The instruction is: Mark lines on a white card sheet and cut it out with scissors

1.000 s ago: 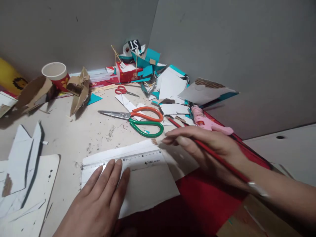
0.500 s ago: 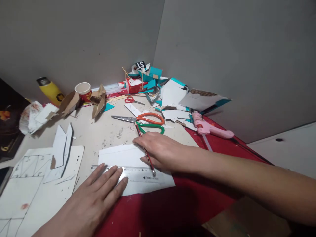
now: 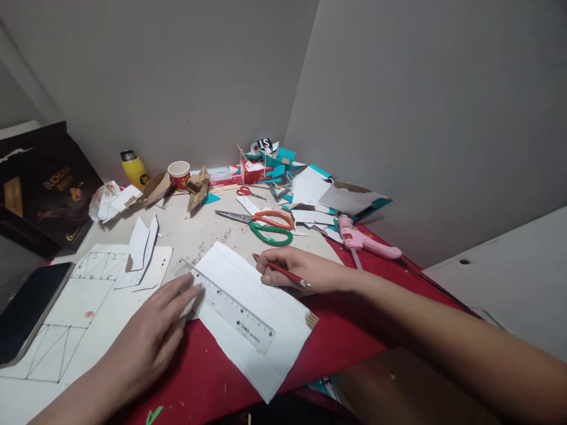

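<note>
The left hand (image 3: pixel 155 327) had its fingers loosely bent and partly spread, tips on the left end of a clear plastic straight ruler (image 3: pixel 234 311); could not tell if the thumb pinched anything underneath. The right hand (image 3: pixel 296 271) had its fingers closed around a slim red pencil (image 3: pixel 287 274), dark tip pointing up-left, over the far long edge of a white rectangular cardboard sheet (image 3: pixel 286 310); tip contact unclear. Ruler lay diagonally on the sheet, left end past its edge. Sheet sat askew between both hands, partly on the pale tabletop (image 3: pixel 190 239), near part over a dark red flat covering (image 3: pixel 354 333), brown corrugation showing at its right corner. Just beyond it: large metal scissors with orange and green handles (image 3: pixel 245 218), blades pointing left. Behind those, small red-handled scissors (image 3: pixel 244 191). Pink plastic glue gun (image 3: pixel 361 239) lay right of them, near white and turquoise cardboard scraps (image 3: pixel 314 218). Left side: white board with drawn black lines (image 3: pixel 84 301), white cut cardboard pieces (image 3: pixel 142 245) and a dark-screened phone (image 3: pixel 33 307) on it. Further back stood a yellow bottle (image 3: pixel 134 170) and a red-and-white paper cup (image 3: pixel 179 176).
</note>
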The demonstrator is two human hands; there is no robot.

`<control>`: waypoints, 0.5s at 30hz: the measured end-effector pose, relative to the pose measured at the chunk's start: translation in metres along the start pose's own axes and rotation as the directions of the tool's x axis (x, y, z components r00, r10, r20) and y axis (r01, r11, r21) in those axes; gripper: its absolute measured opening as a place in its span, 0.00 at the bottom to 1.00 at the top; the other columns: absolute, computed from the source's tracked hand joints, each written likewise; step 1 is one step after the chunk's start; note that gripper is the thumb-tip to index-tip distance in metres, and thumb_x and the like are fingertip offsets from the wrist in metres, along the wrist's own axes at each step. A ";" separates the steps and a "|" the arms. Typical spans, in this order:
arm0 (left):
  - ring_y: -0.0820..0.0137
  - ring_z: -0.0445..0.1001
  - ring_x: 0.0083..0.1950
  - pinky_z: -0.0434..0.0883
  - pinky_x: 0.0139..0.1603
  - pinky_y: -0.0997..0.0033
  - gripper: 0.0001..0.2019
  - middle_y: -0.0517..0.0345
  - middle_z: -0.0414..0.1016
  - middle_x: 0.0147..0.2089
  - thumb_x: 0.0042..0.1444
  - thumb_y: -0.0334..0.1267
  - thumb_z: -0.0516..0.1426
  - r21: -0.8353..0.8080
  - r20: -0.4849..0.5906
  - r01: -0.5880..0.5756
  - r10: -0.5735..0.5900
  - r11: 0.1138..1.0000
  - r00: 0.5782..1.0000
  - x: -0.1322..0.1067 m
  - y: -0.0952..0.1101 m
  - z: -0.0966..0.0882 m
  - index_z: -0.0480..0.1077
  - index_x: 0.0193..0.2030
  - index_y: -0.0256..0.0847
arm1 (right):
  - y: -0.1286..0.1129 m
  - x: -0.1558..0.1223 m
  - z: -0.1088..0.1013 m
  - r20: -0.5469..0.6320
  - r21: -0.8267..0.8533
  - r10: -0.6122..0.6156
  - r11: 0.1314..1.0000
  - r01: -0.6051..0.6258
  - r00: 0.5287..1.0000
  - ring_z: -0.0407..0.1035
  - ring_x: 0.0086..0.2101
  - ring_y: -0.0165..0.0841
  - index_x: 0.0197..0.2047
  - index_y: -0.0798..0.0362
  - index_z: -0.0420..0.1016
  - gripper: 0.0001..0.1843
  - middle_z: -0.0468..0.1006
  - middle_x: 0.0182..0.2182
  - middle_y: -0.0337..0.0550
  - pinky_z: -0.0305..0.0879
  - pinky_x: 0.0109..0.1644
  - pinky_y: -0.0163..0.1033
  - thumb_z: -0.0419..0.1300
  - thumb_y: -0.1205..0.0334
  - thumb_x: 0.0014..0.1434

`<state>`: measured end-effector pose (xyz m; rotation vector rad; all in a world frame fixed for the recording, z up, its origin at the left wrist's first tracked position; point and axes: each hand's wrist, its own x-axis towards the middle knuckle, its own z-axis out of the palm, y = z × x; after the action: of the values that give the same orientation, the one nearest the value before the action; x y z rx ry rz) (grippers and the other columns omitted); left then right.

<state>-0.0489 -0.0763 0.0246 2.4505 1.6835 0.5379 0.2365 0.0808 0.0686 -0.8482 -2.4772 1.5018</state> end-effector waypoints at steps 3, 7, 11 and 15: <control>0.52 0.56 0.70 0.60 0.64 0.39 0.30 0.47 0.54 0.73 0.63 0.43 0.52 -0.222 -0.088 0.281 -0.306 0.934 0.948 0.005 0.003 -0.002 0.49 0.71 0.53 | 0.002 -0.011 0.008 -0.099 0.095 -0.022 0.995 0.031 0.995 0.55 0.27 0.29 0.36 0.53 0.65 0.12 0.61 0.26 0.34 0.53 0.29 0.33 0.57 0.52 0.60; 0.47 0.62 0.67 0.61 0.63 0.41 0.43 0.35 0.57 0.71 0.57 0.51 0.59 -0.627 0.002 0.486 -0.622 0.609 0.783 0.030 0.015 -0.006 0.42 0.73 0.45 | 0.001 -0.018 0.023 -0.206 0.205 -0.019 0.977 0.062 0.978 0.51 0.24 0.27 0.36 0.53 0.63 0.15 0.57 0.23 0.30 0.48 0.26 0.33 0.56 0.49 0.61; 0.52 0.79 0.50 0.76 0.48 0.55 0.29 0.41 0.77 0.55 0.53 0.49 0.63 -0.865 0.153 0.424 -0.664 0.268 0.732 0.058 0.030 -0.010 0.67 0.60 0.42 | -0.004 -0.015 0.036 -0.248 0.298 -0.005 0.951 0.081 0.969 0.50 0.21 0.25 0.37 0.52 0.61 0.15 0.55 0.20 0.27 0.46 0.23 0.32 0.56 0.48 0.61; 0.57 0.82 0.40 0.78 0.42 0.59 0.17 0.47 0.84 0.41 0.52 0.44 0.64 -0.922 0.173 0.346 -0.618 0.172 0.767 0.072 0.034 -0.013 0.74 0.46 0.39 | -0.007 -0.010 0.045 -0.241 0.357 0.001 0.930 0.088 0.970 0.56 0.20 0.25 0.36 0.51 0.59 0.17 0.61 0.20 0.28 0.54 0.23 0.31 0.57 0.46 0.60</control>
<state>-0.0003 -0.0238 0.0625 0.9230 1.4263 1.2755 0.2249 0.0376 0.0542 -0.8373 -1.9491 1.6630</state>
